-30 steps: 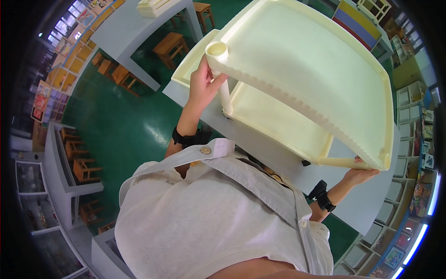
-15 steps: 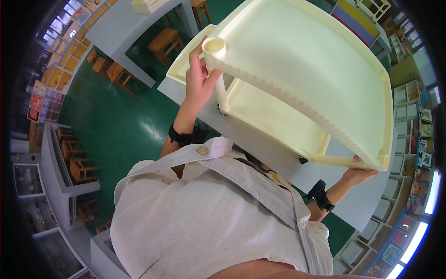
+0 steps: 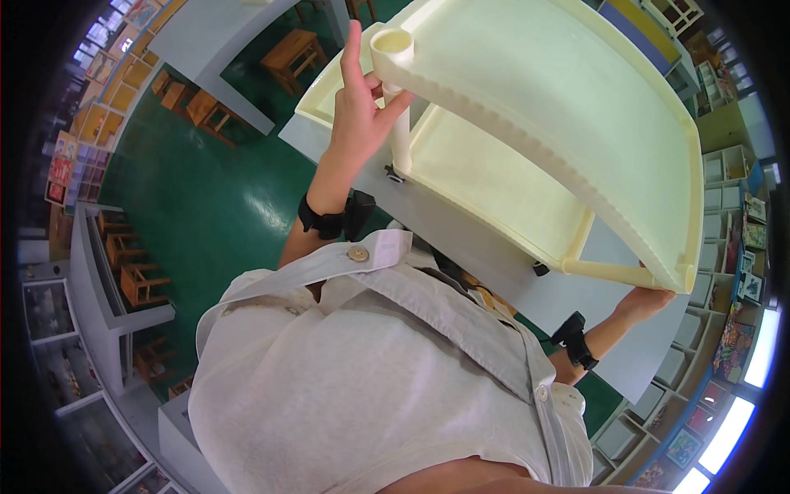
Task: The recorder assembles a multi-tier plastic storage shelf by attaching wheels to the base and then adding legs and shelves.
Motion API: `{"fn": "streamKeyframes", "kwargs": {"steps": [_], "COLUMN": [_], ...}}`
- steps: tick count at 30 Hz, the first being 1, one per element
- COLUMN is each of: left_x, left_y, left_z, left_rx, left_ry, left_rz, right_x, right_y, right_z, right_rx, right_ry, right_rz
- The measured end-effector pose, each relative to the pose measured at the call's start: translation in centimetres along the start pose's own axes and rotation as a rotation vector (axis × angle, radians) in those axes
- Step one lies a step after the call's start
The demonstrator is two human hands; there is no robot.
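A cream plastic trolley with an upper tray [image 3: 559, 99] and a lower tray [image 3: 494, 185] stands on the grey table in front of me. My left hand [image 3: 360, 115] is at the near left corner, its thumb and curled fingers around the top of the left post [image 3: 400, 144]. Its index finger points up beside the round corner socket [image 3: 393, 41]. My right hand [image 3: 646, 305] grips the near right corner, where the right post [image 3: 613, 272] meets the upper tray; its fingers are partly hidden. Small black casters [image 3: 541, 269] show under the lower tray.
The grey table [image 3: 485, 263] lies under the trolley. Another grey table [image 3: 218, 49] with wooden stools [image 3: 294, 59] stands at the far left, over a green floor [image 3: 239, 189]. Shelves with white bins [image 3: 671, 366] line the right side.
The trolley's upper tray has shifted slightly right in view. My left hand has loosened, its index finger straightening upward off the socket. My right hand stays at the near right corner.
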State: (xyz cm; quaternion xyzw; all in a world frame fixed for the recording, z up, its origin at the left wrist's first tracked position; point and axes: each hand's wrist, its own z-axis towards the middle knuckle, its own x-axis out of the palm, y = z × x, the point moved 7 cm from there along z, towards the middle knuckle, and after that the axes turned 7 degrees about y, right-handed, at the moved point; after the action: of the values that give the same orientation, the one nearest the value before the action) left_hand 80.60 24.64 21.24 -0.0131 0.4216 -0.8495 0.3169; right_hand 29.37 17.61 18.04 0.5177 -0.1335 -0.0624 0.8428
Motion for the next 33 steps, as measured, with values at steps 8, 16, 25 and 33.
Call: {"fn": "streamKeyframes", "kwargs": {"steps": [8,16,25,33], "left_x": [0.3,-0.1,-0.3,-0.7], "left_y": [0.3,-0.8,-1.0,-1.1], "left_z": [-0.3,0.1,0.1,-0.4], "left_rx": [-0.022,-0.071,-0.091,-0.043], "left_ry": [0.090,0.083,0.068,-0.005], "left_rz": [0.029,0.038,-0.045,0.023], "right_x": [4.0,3.6,3.3,3.0], "right_y": [6.6,5.9,6.4,6.4], "right_z": [0.3,0.2,0.2,0.1], "right_rx": [-0.434,-0.317,-0.408,-0.464], "right_ry": [0.118,0.047,-0.103,-0.115], "right_rz": [-0.197,-0.157,-0.113,-0.083]}}
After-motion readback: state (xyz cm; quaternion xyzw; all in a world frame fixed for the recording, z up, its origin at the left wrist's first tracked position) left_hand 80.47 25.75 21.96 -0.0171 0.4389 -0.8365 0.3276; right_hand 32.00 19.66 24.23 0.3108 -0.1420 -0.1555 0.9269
